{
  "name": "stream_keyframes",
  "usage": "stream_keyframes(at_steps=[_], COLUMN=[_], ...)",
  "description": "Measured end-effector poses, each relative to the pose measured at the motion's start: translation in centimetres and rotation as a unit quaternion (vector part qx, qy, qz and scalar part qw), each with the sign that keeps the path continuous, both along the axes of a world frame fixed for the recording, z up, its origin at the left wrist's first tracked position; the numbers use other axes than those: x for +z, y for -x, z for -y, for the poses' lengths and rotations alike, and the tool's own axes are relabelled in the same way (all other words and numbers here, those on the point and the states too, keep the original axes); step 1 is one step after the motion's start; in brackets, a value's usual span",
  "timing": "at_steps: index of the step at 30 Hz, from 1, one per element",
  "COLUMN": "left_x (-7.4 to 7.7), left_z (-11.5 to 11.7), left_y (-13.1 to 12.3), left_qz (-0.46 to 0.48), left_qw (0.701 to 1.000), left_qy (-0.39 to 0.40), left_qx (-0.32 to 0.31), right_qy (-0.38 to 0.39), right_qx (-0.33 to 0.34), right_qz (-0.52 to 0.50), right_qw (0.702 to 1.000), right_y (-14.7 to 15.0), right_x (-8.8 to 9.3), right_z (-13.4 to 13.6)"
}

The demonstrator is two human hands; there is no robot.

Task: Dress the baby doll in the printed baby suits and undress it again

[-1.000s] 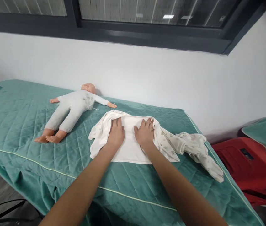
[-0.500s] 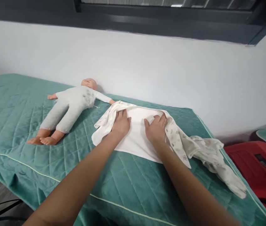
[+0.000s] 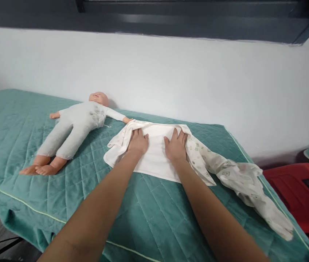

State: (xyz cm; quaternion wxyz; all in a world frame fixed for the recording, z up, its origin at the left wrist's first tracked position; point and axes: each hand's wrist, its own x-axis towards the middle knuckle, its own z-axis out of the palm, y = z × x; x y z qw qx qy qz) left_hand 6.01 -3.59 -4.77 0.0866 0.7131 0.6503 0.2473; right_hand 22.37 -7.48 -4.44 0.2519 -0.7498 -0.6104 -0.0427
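A white baby shirt (image 3: 156,154) with a small print lies opened out on the green quilted cover, its plain inner side facing up. My left hand (image 3: 139,141) rests flat on it near the left front flap, fingertips partly under the folded edge. On the right side my right hand (image 3: 176,145) lies with fingers spread, its tips against the other flap. To the left, a baby doll (image 3: 82,122) in a whitish suit lies on its back, one hand touching the shirt's upper left edge. Printed baby pants (image 3: 242,182) lie crumpled to the right, touching the shirt.
The green quilted cover (image 3: 140,222) drapes over the table's front edge. Behind it rises a white wall (image 3: 154,80) with a dark window frame (image 3: 171,22) above. A red chair (image 3: 291,193) stands beyond the right end.
My right hand has shifted slightly on the shirt, its fingers straighter and more spread. The left hand stays at the left flap. The view has tilted a little downward.
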Motion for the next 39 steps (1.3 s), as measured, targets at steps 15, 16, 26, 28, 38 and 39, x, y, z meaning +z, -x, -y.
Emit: stream_keyframes(at_steps=[15,16,26,28,38,39], left_x=[-0.4,-0.3,0.0,0.0,0.4,0.5], left_z=[-1.1,-0.9,3.1,3.9,7.2,7.6], left_y=[-0.7,-0.8,-1.4,-1.4,-0.8,-0.6], left_qz=[-0.013,-0.016,-0.042,-0.047,-0.056,-0.054], left_qw=[0.998,0.999,0.998,0.998,0.998,0.998], left_qy=[0.037,0.036,0.02,0.023,0.026,0.023], left_qx=[0.04,0.037,0.033,0.033,0.012,0.006], right_qy=[0.093,0.099,0.102,0.1,0.124,0.127], right_qx=[0.005,0.007,0.089,0.139,0.206,0.206], right_qz=[0.038,0.037,0.083,0.1,0.116,0.117], right_qw=[0.995,0.994,0.987,0.98,0.964,0.963], right_y=[-0.2,-0.2,0.8,1.1,1.3,1.3], right_x=[-0.3,-0.2,0.7,0.8,-0.2,-0.2], right_z=[-1.0,-1.1,-0.2,0.2,1.1,1.3])
